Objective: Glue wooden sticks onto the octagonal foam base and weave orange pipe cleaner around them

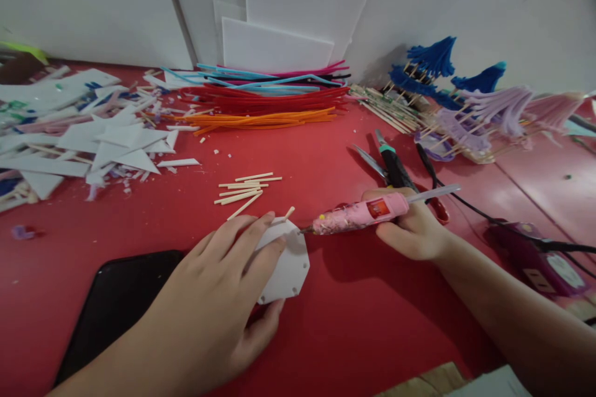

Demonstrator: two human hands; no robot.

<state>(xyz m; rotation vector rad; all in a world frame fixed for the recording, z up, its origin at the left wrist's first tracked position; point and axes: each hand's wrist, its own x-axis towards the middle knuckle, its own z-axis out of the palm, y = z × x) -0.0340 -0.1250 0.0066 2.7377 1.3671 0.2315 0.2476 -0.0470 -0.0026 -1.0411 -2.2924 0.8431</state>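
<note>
Red tabletop (pixel 354 298) filled the view, backed by a white wall (pixel 93 0) with white foam boards (pixel 274 43) leaning against it. Coloured pipe cleaners (pixel 265 96) lay stacked at the foot of the boards. White offcuts (pixel 116 142) were scattered at far left, and tasselled stick assemblies (pixel 465 105) lay at far right. A small bundle of short wooden sticks (pixel 244 189) rested near the centre. Hand tools (pixel 393 167) lay just behind the right hand, and a black cable (pixel 470 208) ran to a purple power strip (pixel 535 257). A black pad (pixel 116 304) lay at lower left, partly under the left forearm.

The left hand (pixel 218 298) lay palm-down on a white foam-board polygon (pixel 288 263) that sat flat on the table. Its fingers (pixel 267 223) were extended and almost straight across the piece's left half, and the thumb rested against the lower edge. The hand pressed the piece rather than closing around it. A single stick (pixel 286 215) lay at the polygon's upper edge, just beside the fingertips.

The right hand (pixel 414 229) was closed around a pink glue gun (pixel 358 216), with the fingers wrapped about the rear of its body. The gun lay nearly level, and its nozzle met the polygon's upper right edge, close to the single stick.
</note>
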